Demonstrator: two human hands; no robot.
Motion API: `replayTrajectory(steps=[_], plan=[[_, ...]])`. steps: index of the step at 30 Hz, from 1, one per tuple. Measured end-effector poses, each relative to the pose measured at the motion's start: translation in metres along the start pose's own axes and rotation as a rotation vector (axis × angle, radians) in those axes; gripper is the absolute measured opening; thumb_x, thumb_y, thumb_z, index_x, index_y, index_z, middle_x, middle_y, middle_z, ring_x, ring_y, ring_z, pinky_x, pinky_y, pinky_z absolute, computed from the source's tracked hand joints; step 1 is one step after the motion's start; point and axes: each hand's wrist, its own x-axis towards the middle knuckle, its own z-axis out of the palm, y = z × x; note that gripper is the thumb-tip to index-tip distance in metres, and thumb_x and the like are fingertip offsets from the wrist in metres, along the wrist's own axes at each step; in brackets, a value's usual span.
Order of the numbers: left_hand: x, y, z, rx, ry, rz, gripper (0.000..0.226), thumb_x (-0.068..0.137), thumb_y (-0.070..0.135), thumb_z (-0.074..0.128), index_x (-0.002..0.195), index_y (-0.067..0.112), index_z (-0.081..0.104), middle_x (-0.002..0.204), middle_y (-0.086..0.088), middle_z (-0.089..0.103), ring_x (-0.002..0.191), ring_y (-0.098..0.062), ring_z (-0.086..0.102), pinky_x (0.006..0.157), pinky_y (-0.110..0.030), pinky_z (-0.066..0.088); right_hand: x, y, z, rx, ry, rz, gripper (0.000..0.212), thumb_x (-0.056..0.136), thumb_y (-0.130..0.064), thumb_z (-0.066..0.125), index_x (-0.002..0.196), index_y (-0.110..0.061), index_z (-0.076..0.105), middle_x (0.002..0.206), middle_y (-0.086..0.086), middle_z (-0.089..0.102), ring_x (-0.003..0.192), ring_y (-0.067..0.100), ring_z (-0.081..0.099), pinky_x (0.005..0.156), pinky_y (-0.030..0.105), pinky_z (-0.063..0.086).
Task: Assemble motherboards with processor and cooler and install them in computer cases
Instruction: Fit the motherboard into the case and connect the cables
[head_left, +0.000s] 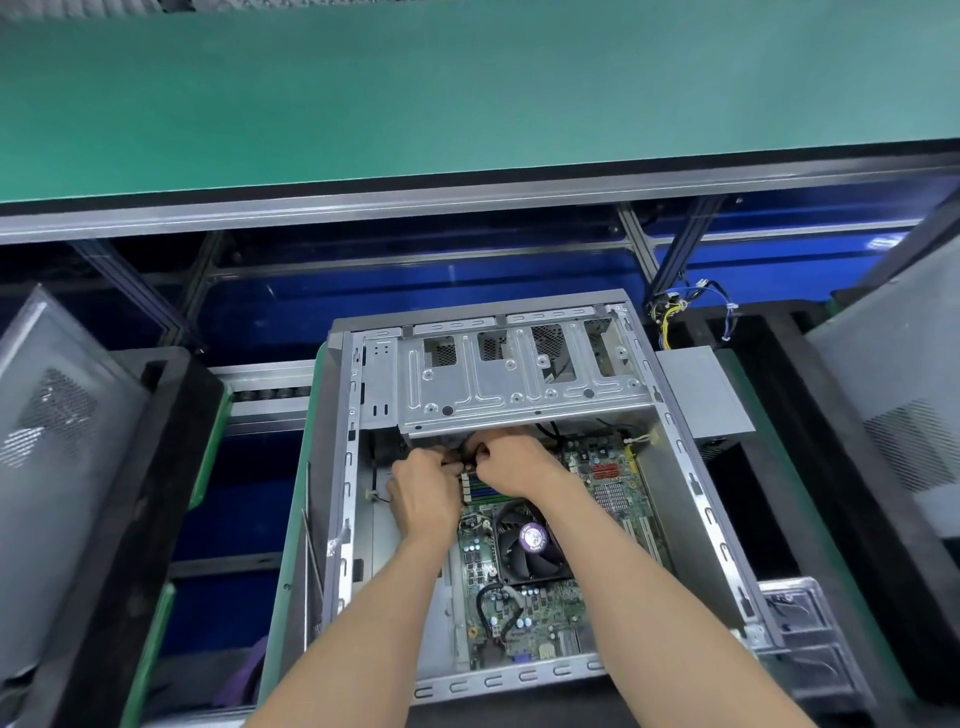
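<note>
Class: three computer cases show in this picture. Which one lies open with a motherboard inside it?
The grey metal computer case in the middle: both hands reach into it over the green motherboard. The cases at left and right show only closed, vented side panels.

Green bench top (467, 88) is spanning the far side, edged by a grey metal rail (363, 208). Blue panels (415, 306) are glowing behind dark metal struts (636, 244) beneath it. Black foam blocks (156, 467) are flanking both sides.
</note>
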Motion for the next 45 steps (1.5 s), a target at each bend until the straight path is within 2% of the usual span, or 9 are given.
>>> replayTrajectory(steps=[9,14,18,24,29,34,39,41,45], plan=[[-0.003,0.003,-0.005,0.049,-0.003,-0.021,0.019,0.091,0.007,0.068,0.086,0.021,0.079,0.085,-0.007,0.071,0.07,-0.024,0.056,0.059,-0.029,0.042,-0.001,0.0,0.0,-0.037,-0.032,0.002,0.038,0.097,-0.015,0.043,0.128,-0.018,0.063,0.116,0.014,0.066,0.094,0.028,0.057,0.077,0.034,0.047],[-0.006,0.008,-0.016,0.178,-0.085,-0.002,0.035,0.097,0.03,0.063,0.067,0.015,0.051,0.066,0.0,0.046,0.066,-0.026,0.05,0.057,-0.032,0.039,-0.012,0.0,-0.009,-0.024,-0.057,-0.026,0.046,0.097,-0.007,0.044,0.136,-0.024,0.062,0.135,0.005,0.063,0.115,0.025,0.057,0.094,0.027,0.045],[-0.004,0.009,-0.03,0.053,-0.158,-0.007,0.029,0.098,0.028,0.057,0.076,0.011,0.065,0.068,-0.004,0.059,0.061,-0.018,0.053,0.057,-0.028,0.039,-0.031,0.009,-0.016,-0.018,-0.012,-0.063,0.05,0.094,-0.001,0.049,0.132,-0.028,0.066,0.145,0.002,0.057,0.128,0.021,0.053,0.096,0.018,0.034],[-0.017,0.004,-0.043,0.149,-0.171,0.023,0.023,0.099,0.022,0.058,0.082,0.018,0.073,0.067,0.007,0.062,0.061,-0.007,0.051,0.091,-0.032,0.046,-0.053,0.022,-0.026,-0.044,0.104,-0.05,0.035,0.093,-0.015,0.062,0.125,-0.025,0.069,0.14,0.007,0.06,0.135,0.028,0.044,0.117,0.042,0.033],[-0.029,0.003,-0.051,0.358,-0.161,0.008,0.016,0.097,0.012,0.058,0.094,0.016,0.073,0.069,0.006,0.053,0.061,-0.011,0.043,0.067,-0.023,0.035,-0.069,0.028,-0.025,-0.109,0.191,0.019,0.035,0.095,-0.023,0.062,0.13,-0.023,0.066,0.142,0.014,0.054,0.138,0.032,0.037,0.117,0.049,0.03],[-0.03,0.003,-0.048,-0.277,-0.174,-0.07,0.036,0.088,-0.001,0.053,0.116,0.018,0.067,0.108,-0.002,0.072,0.085,-0.013,0.06,0.081,-0.029,0.046,-0.081,0.033,-0.019,0.005,0.308,0.086,0.044,0.099,-0.027,0.061,0.14,-0.014,0.055,0.141,0.013,0.047,0.135,0.027,0.04,0.11,0.037,0.036],[-0.031,0.012,-0.053,-1.198,-0.245,-0.19,0.01,0.096,0.008,0.058,0.1,0.008,0.067,0.101,0.0,0.073,0.1,-0.02,0.071,0.105,-0.047,0.049,-0.083,0.028,-0.028,0.985,0.398,0.128,0.043,0.095,-0.04,0.067,0.126,-0.01,0.059,0.123,-0.001,0.066,0.114,0.019,0.064,0.102,0.04,0.048],[-0.027,0.013,-0.054,-1.24,-0.22,-0.217,0.026,0.101,0.024,0.058,0.116,0.005,0.065,0.103,-0.007,0.075,0.097,-0.018,0.074,0.107,-0.049,0.048,-0.079,0.025,-0.03,1.238,0.437,0.113,0.036,0.101,-0.037,0.059,0.115,-0.005,0.059,0.122,0.007,0.066,0.111,0.02,0.067,0.105,0.044,0.049],[-0.02,0.016,-0.052,-1.158,-0.199,-0.137,0.025,0.104,0.025,0.053,0.1,0.008,0.071,0.097,-0.004,0.078,0.096,-0.015,0.075,0.108,-0.064,0.037,-0.072,0.02,-0.03,1.356,0.505,0.044,0.025,0.106,-0.025,0.05,0.085,-0.011,0.054,0.091,0.006,0.072,0.097,0.024,0.074,0.084,0.031,0.056]])
